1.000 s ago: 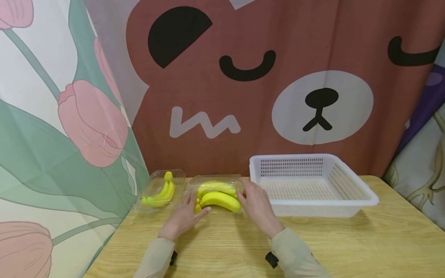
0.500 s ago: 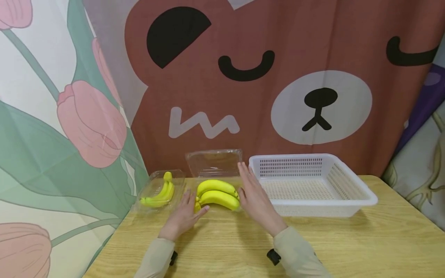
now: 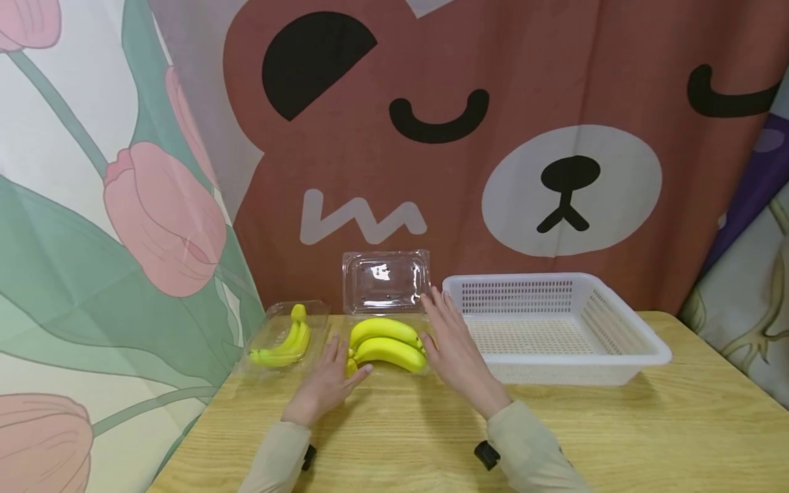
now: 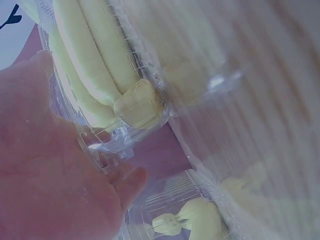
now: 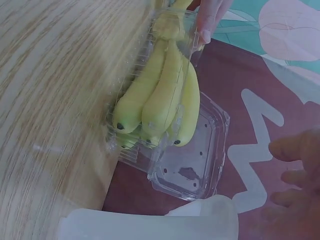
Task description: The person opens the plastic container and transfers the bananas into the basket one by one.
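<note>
The lid [image 3: 386, 281] was up; the bananas [image 3: 388, 350] lay in the box [image 3: 414, 320], not yet out; the left hand [image 3: 322, 385], fingers outstretched, touched its left end; the right hand [image 3: 461, 361], straight-fingered, held nothing; the other box [image 3: 320, 316] looked closed.

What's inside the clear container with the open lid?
A bunch of yellow bananas, at least three, its stem end beside the left hand. The open lid leaves their tops uncovered. Whatever lies beneath them is covered and can't be seen.

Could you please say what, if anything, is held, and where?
The right hand holds nothing. The left hand is at the left end of the open, clear, rectangular plastic box of yellow bananas; whether it grips cannot be told.
</note>
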Tool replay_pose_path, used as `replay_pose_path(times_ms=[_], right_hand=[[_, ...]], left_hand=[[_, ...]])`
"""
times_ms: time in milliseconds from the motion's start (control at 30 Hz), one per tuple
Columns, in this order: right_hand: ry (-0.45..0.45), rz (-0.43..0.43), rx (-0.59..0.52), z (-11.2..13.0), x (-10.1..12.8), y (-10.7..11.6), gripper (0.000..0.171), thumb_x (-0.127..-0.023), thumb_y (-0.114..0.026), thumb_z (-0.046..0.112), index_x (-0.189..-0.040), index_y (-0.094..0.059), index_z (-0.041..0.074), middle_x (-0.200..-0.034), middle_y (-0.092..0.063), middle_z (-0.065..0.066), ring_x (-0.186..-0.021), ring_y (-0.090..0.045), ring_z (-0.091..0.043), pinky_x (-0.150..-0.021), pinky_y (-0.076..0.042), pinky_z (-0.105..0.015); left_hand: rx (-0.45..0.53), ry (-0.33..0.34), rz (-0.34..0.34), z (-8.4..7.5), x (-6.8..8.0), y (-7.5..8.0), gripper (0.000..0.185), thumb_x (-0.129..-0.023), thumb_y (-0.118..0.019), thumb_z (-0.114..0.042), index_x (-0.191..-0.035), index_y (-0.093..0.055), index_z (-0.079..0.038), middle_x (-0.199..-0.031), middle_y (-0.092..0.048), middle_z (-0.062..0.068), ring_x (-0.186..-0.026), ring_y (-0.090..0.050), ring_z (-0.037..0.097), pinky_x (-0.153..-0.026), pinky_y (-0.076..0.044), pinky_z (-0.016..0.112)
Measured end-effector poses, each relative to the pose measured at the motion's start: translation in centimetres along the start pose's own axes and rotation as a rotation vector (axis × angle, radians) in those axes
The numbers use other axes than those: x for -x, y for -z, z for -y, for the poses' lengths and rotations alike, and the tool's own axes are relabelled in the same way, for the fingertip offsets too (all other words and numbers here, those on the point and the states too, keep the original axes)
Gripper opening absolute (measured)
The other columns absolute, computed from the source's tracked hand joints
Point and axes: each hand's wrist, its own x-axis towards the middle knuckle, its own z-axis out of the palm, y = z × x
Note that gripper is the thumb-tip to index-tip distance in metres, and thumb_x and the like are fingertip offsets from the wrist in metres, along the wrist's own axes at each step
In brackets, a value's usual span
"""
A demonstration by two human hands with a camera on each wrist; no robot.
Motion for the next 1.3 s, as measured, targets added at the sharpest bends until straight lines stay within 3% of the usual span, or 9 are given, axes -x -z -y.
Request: replay_pose_path(times_ms=[300, 600, 800, 1100, 1200, 1300], right_hand=[[0.016, 0.002, -0.019, 0.4, -0.3, -0.6, 0.058, -0.096, -0.062, 0.011, -0.150, -0.041, 0.006, -0.159, -0.028, -0.012, -0.145, -0.025, -0.031, -0.114, -0.025, -0.052], [-0.013, 0.084, 0.011, 0.3, -1.7, -2.6, 0.049, -0.095, -0.065, 0.014, -0.142, -0.050, 0.006, -0.154, -0.035, -0.013, -0.140, -0.032, -0.030, -0.111, -0.033, -0.048], [0.008, 0.168, 0.085, 0.1, -3.3, -4.8, 0.050, -0.095, -0.066, 0.016, -0.141, -0.050, 0.002, -0.147, -0.044, -0.016, -0.134, -0.041, -0.033, -0.110, -0.035, -0.049], [0.049, 0.227, 0.222, 0.5, -5.1, -6.9, 0.053, -0.092, -0.069, 0.016, -0.139, -0.051, -0.001, -0.139, -0.052, -0.020, -0.125, -0.050, -0.037, -0.105, -0.040, -0.051], [0.022, 0.244, 0.244, 0.4, -5.4, -7.4, 0.047, -0.092, -0.068, 0.016, -0.135, -0.055, 0.001, -0.129, -0.059, -0.018, -0.115, -0.057, -0.036, -0.096, -0.048, -0.050], [0.008, 0.241, 0.259, 0.2, -5.5, -7.9, 0.036, -0.091, -0.068, 0.013, -0.124, -0.060, 0.003, -0.107, -0.067, -0.015, -0.095, -0.064, -0.032, -0.078, -0.054, -0.045]], left_hand=[[0.017, -0.012, -0.013, 0.0, 0.0, 0.0, 0.092, -0.097, -0.045, -0.062, -0.155, -0.016, 0.003, -0.161, -0.004, 0.023, -0.147, -0.008, 0.038, -0.112, -0.024, 0.058], [0.027, -0.002, -0.005, -0.1, -0.2, 0.1, 0.091, -0.097, -0.045, -0.063, -0.155, -0.018, 0.002, -0.161, -0.006, 0.023, -0.147, -0.010, 0.038, -0.111, -0.027, 0.059], [0.009, 0.019, -0.005, 0.0, 0.0, -0.1, 0.090, -0.097, -0.045, -0.062, -0.155, -0.019, 0.001, -0.162, -0.007, 0.022, -0.147, -0.011, 0.037, -0.112, -0.027, 0.057], [-0.050, 0.037, -0.009, -0.1, -0.1, -0.3, 0.088, -0.098, -0.043, -0.062, -0.155, -0.021, 0.001, -0.162, -0.009, 0.021, -0.148, -0.010, 0.037, -0.114, -0.023, 0.055], [-0.070, 0.027, -0.019, -0.1, -0.1, -0.3, 0.087, -0.098, -0.043, -0.061, -0.154, -0.022, 0.003, -0.161, -0.010, 0.022, -0.147, -0.011, 0.037, -0.116, -0.020, 0.054], [-0.098, 0.022, -0.026, -0.1, -0.1, -0.4, 0.088, -0.098, -0.041, -0.062, -0.154, -0.023, 0.003, -0.161, -0.012, 0.022, -0.147, -0.010, 0.037, -0.117, -0.018, 0.053]])
